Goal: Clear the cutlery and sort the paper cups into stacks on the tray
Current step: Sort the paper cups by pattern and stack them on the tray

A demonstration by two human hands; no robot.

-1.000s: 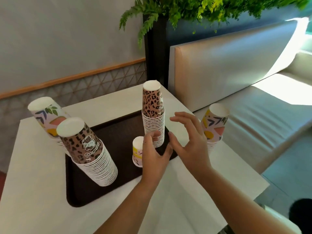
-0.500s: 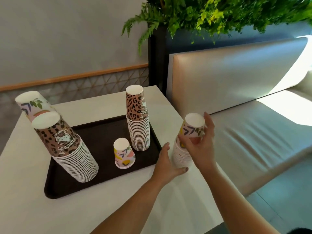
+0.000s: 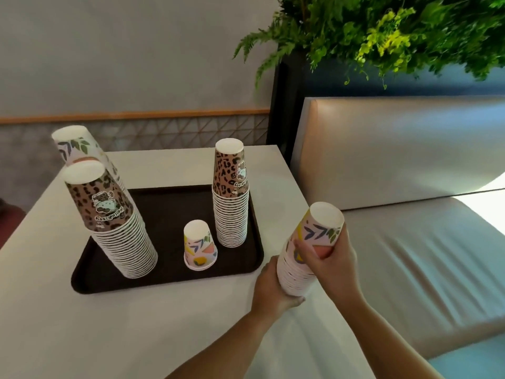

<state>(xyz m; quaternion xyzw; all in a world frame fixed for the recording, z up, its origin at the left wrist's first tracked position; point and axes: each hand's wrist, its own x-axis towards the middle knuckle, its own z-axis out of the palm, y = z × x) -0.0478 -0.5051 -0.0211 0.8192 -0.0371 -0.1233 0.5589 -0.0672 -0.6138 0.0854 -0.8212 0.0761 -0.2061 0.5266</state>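
- Cups in a leaf-print stack (image 3: pixel 306 258), lower right of the frame beside the tray (image 3: pixel 169 280), are now gripped by both hands; earlier only the right hand (image 3: pixel 332 265) held them.
- Left hand (image 3: pixel 269 289) now holds the base, so I judge the stack is ready to lift from the desk (image 3: pixel 82 337) onto the tray.

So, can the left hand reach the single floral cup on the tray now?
Probably not at once. The left hand grips the bottom of the floral stack, so it is busy. The way to the single floral cup looks free, with nothing between them.
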